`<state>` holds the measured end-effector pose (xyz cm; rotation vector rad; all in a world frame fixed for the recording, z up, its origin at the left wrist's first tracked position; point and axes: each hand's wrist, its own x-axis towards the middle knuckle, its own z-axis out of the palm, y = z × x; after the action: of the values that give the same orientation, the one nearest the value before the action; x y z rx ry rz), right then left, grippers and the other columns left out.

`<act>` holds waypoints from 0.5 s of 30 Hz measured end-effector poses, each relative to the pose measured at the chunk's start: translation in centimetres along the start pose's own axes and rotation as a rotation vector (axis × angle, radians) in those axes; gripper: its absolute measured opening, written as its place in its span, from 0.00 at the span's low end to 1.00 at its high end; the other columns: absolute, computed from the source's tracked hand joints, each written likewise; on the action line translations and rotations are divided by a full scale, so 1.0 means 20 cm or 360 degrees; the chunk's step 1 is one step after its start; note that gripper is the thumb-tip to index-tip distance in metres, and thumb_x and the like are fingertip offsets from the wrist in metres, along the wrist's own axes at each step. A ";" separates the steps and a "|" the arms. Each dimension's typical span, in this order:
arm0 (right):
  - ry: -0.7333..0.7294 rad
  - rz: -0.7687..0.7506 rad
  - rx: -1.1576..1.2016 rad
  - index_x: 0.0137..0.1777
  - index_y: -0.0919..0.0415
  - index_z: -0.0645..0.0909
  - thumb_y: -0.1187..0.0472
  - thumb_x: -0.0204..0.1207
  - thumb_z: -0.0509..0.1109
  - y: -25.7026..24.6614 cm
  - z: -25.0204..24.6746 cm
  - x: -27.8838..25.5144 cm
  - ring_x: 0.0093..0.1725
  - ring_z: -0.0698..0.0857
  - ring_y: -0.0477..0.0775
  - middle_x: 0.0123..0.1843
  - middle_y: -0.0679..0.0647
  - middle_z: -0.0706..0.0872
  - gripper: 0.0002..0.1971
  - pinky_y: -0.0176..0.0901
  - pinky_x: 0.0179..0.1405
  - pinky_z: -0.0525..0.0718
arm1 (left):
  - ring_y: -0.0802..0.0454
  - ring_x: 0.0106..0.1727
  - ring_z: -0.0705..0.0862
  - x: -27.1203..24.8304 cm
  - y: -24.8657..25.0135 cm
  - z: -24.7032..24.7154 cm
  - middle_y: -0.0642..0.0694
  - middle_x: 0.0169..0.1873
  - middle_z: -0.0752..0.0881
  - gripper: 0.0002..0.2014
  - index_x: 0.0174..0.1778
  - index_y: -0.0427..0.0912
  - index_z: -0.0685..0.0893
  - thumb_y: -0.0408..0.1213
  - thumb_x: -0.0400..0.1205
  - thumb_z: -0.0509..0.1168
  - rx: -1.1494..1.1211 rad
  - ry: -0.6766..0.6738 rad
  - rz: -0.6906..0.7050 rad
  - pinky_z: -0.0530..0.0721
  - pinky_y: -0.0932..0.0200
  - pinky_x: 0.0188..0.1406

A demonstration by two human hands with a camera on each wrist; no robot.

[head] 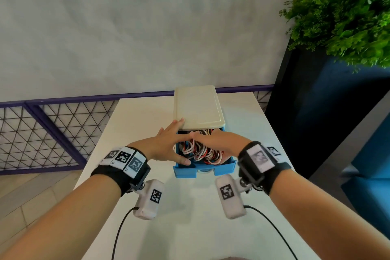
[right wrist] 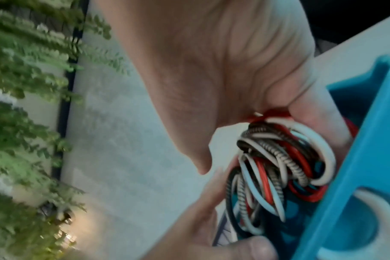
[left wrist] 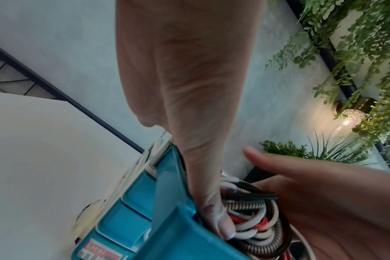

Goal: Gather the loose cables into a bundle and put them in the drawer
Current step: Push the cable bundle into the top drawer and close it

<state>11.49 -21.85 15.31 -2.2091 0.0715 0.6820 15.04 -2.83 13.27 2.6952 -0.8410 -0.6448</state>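
Observation:
A blue drawer stands pulled out of a cream drawer unit on the white table. Inside it lies a bundle of white, red and braided cables. My left hand lies along the drawer's left side with straight fingers reaching the unit's top and its thumb at the front left corner. In the left wrist view that thumb dips inside the drawer against the cables. My right hand presses palm-down on the cables, fingers straight.
The table's left edge drops to a wooden floor and a purple mesh railing. A dark planter with a green plant stands just right of the table. Bare tabletop lies between me and the drawer.

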 end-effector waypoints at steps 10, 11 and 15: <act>0.0414 -0.0518 -0.0922 0.64 0.59 0.78 0.59 0.84 0.57 0.20 -0.11 -0.10 0.47 0.85 0.60 0.54 0.60 0.87 0.14 0.46 0.44 0.83 | 0.49 0.82 0.28 0.03 -0.04 0.04 0.49 0.82 0.31 0.44 0.79 0.69 0.48 0.61 0.73 0.68 0.0058 0.0053 0.0000 0.35 0.39 0.81; 0.0381 -0.0554 -0.0903 0.68 0.58 0.76 0.61 0.84 0.57 0.21 -0.11 -0.11 0.45 0.84 0.59 0.55 0.61 0.87 0.15 0.44 0.43 0.81 | 0.48 0.82 0.29 0.03 -0.04 0.04 0.48 0.82 0.32 0.44 0.79 0.69 0.48 0.61 0.73 0.68 0.0070 0.0062 -0.0002 0.36 0.39 0.81; 0.0400 -0.0641 -0.0941 0.71 0.60 0.72 0.65 0.84 0.56 0.21 -0.05 -0.08 0.45 0.83 0.60 0.56 0.62 0.86 0.17 0.41 0.42 0.77 | 0.45 0.82 0.29 0.03 -0.01 0.04 0.46 0.82 0.31 0.43 0.80 0.67 0.49 0.61 0.74 0.67 0.0121 0.0058 -0.0011 0.38 0.40 0.82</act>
<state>9.47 -25.62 13.73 -2.7455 -0.4943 0.2056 15.24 -3.07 12.36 2.7699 -0.8636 -0.5742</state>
